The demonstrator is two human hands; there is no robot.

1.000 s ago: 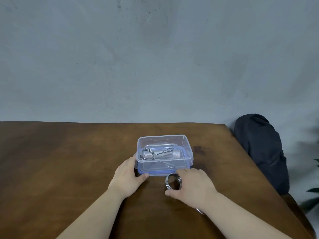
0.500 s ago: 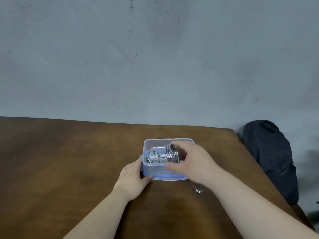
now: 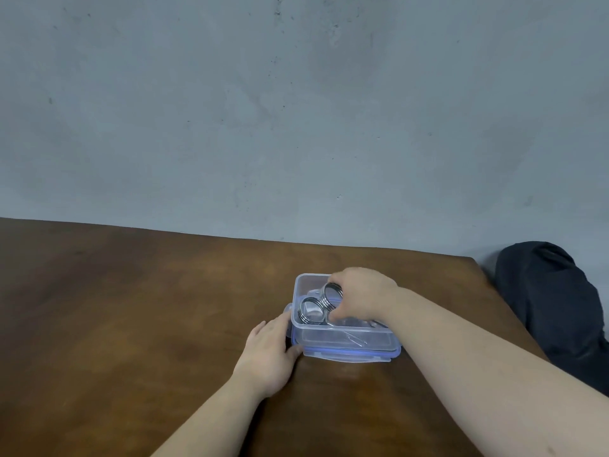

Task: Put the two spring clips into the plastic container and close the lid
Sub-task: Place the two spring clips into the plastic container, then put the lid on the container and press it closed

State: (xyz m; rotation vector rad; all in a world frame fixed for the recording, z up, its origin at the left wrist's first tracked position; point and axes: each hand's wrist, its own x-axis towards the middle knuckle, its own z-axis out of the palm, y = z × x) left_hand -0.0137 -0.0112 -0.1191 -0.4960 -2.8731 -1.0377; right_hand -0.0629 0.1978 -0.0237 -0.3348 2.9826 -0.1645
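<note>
A second spring clip point(image 3: 330, 297) was gripped by the right hand point(image 3: 361, 296) over the open container point(image 3: 342, 338), beside the first clip point(image 3: 311, 311) inside. The container's left side was steadied by the left hand point(image 3: 268, 352), fingers flat against it.

Two spring clips at the open container

We see a clear plastic container point(image 3: 342, 338) sitting on its blue-rimmed lid point(image 3: 349, 355); one coiled metal clip point(image 3: 310, 311) rests inside at the left, the second clip point(image 3: 331, 296) just beside it, above the rim.
</note>
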